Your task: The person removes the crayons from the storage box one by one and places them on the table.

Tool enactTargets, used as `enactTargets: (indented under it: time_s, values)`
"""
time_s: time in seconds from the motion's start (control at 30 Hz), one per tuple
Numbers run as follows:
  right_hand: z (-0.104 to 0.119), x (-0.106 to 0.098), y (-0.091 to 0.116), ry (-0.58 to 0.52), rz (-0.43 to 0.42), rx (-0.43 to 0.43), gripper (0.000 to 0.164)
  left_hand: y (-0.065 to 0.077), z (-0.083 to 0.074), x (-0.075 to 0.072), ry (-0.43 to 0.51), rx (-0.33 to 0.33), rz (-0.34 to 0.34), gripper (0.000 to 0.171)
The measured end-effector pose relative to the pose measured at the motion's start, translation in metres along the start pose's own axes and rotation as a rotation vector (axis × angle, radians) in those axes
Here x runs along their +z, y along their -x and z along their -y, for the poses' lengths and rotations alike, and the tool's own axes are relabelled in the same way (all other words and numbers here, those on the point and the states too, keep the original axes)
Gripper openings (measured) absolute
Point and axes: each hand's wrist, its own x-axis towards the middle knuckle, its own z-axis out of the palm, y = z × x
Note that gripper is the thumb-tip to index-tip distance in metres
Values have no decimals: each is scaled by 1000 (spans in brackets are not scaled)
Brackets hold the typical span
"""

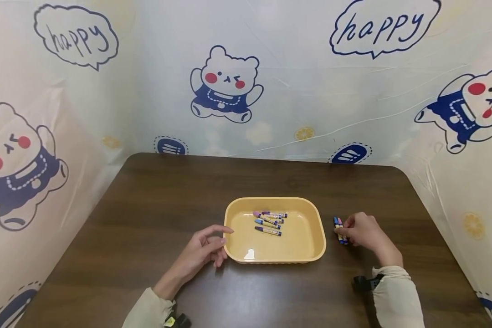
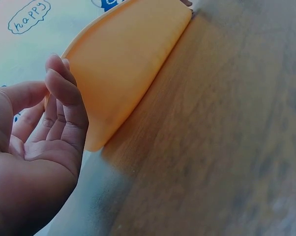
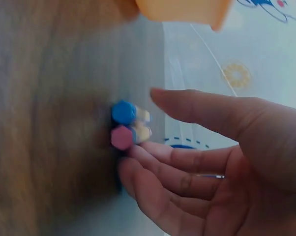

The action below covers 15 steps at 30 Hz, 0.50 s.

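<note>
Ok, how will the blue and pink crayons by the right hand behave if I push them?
The blue crayon and pink crayon may slide sooner than roll, since their ends look faceted. They're slim and short beside the yellow tray, so probably light. Their straight shape suggests they're stiff.

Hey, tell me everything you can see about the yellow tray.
The yellow tray is a rounded rectangle with raised sides, a narrow rim and a smooth, slightly glossy, plastic-looking surface. It sits open side up on the dark brown table, with a bright reflection near its front edge. Several crayons lie inside, mostly toward the back. The left hand holds its left rim, one finger reaching over.
</note>
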Motion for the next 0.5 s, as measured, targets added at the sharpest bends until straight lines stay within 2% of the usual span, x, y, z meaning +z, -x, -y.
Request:
enactTargets:
  time_s: [0.1,0.33,0.5]
  values:
    - [4,7,-3,24,-22,19,23,0,0,0,5,-8,-2,41]
    - [5,15,-8,101,-151,-12,20,2,2,-1,13,1,4,43]
    - [6,12,-6,127,-156,-22,21,1,1,0,12,5,6,43]
